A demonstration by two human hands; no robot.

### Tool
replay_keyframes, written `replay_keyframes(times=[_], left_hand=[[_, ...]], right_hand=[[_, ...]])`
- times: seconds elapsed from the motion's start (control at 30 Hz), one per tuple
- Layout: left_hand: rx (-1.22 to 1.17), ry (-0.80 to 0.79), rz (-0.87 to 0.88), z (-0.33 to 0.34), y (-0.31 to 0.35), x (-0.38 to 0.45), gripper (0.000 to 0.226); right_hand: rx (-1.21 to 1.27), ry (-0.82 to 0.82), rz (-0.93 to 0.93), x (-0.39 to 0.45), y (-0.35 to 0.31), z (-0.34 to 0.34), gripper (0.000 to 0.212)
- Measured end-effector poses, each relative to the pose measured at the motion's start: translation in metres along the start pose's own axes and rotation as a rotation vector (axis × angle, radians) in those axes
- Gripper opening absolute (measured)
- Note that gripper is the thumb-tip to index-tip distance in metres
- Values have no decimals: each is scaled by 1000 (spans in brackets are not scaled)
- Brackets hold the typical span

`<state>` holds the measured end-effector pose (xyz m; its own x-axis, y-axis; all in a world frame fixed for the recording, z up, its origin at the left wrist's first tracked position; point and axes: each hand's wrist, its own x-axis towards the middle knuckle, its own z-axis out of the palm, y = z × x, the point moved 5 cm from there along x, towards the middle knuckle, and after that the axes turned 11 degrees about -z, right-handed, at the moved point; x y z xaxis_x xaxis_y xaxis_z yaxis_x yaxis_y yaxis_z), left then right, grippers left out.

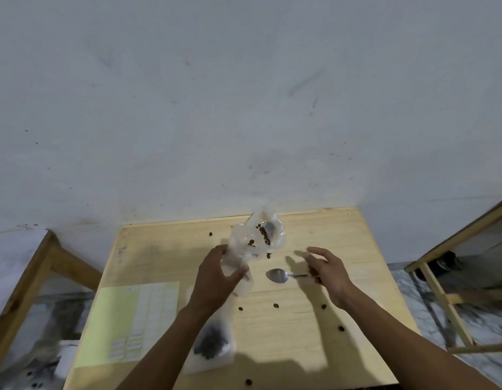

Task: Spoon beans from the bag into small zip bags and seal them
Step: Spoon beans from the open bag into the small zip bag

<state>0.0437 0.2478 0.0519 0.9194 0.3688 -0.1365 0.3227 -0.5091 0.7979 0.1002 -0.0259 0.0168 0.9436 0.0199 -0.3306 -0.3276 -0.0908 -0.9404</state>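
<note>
One spoon [276, 275], two hands [213, 280], several loose beans [276, 305]

Spoon [283, 276] handle behind right hand [330, 274]

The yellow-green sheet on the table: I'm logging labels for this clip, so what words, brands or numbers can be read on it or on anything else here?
None can be read.
Yellow-green sheet: pale columns and small white label-like patches, too blurred to read.
Clear bag in the left hand: no print visible.
Spoon held by the right hand: no marking visible.
</note>
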Motion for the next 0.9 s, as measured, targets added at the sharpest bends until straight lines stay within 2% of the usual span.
replay_keyframes(times=[0.1, 0.13, 0.17, 0.27, 0.37, 0.77, 0.9], left_hand=[[30, 11, 80, 5, 23, 5, 45], [38, 8, 102, 7, 30, 7, 42], [45, 0, 127, 8, 37, 8, 42], [99, -50, 220, 10, 50, 11, 48], [124, -75, 268, 4, 54, 13, 47], [103, -54, 148, -23, 47, 31, 13], [56, -97, 79, -27, 45, 34, 11]], right_hand=[[-3, -260, -148, -15, -44, 40, 25], [-6, -292, -201, -18, -55, 50, 22], [-20, -278, -253, -19, -64, 56, 19], [-53, -98, -330, -13, -79, 56, 10], [-77, -37, -345, -7, -85, 48, 12], [-279, -187, -503, 3, -122, 36, 16], [-308, -218, -510, 6, -129, 35, 15]])
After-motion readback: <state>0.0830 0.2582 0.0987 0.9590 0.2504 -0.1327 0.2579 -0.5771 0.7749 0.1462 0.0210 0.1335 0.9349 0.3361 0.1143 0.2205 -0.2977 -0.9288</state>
